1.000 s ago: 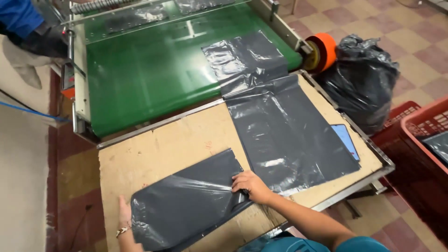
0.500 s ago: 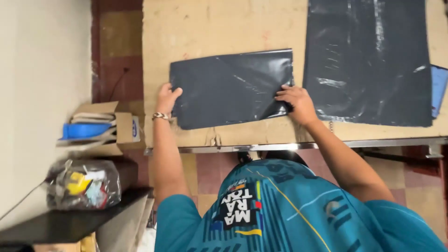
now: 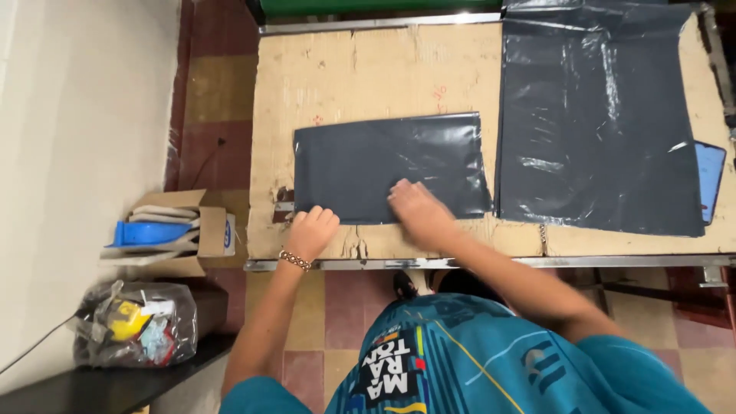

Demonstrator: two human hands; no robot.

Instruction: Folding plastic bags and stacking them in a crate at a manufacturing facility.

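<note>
Folded plastic bag flat on cardboard-topped table, near front edge; both hands at its near edge. Larger plastic sheet just right. Open cardboard box on floor left of table.

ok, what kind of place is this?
Probably a small workshop making or packing plastic bags. A cardboard-covered work table on a metal frame holds a folded dark plastic bag under both hands, a larger stack of dark plastic sheets lies beside it, and the floor is tiled.
</note>
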